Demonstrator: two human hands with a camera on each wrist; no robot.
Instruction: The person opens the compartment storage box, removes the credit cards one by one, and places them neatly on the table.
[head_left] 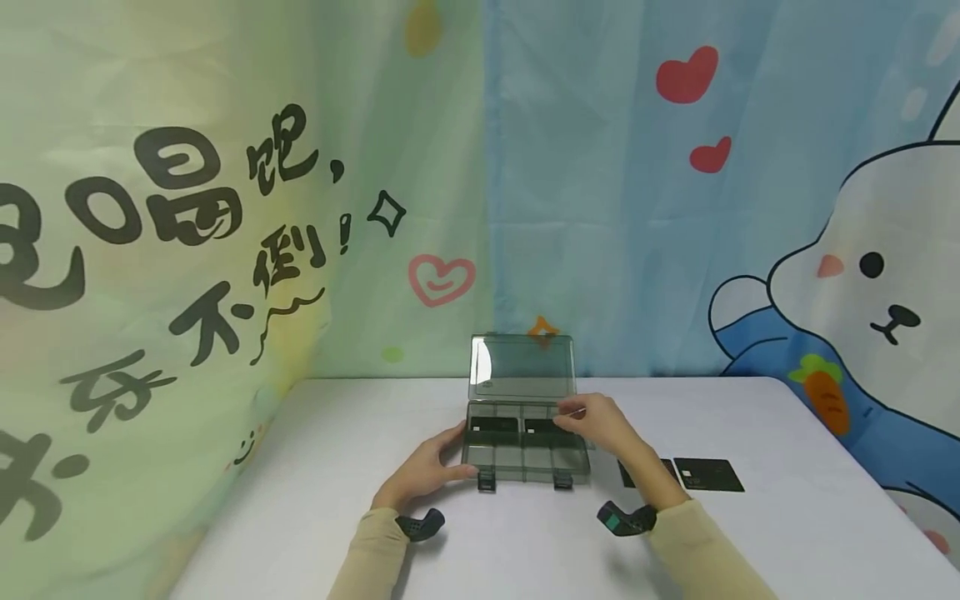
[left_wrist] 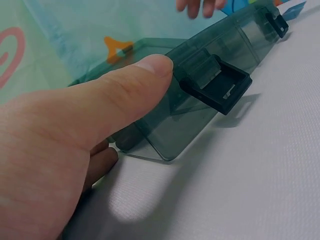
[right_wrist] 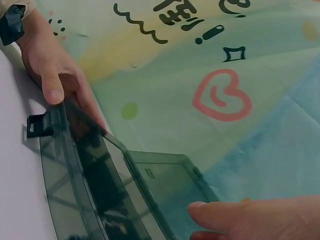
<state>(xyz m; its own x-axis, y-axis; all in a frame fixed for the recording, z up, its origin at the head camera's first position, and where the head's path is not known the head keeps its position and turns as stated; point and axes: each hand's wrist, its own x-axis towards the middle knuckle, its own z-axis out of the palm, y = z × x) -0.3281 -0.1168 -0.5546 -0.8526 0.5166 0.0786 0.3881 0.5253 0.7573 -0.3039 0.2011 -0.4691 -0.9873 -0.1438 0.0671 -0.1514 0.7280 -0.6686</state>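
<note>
A translucent grey-green plastic box lies on the table with its lid raised at the back. Two black cards, the left card and the right card, lie side by side in its compartments. My left hand holds the box's left side; in the left wrist view the thumb presses the front wall beside a black latch. Over the box's right end is my right hand, thumb and fingers extended in the right wrist view, with nothing visibly held.
To the right of the box, a black card lies on the white table. Another black card is partly hidden under my right forearm. A printed curtain hangs behind the table. Each wrist wears a dark band.
</note>
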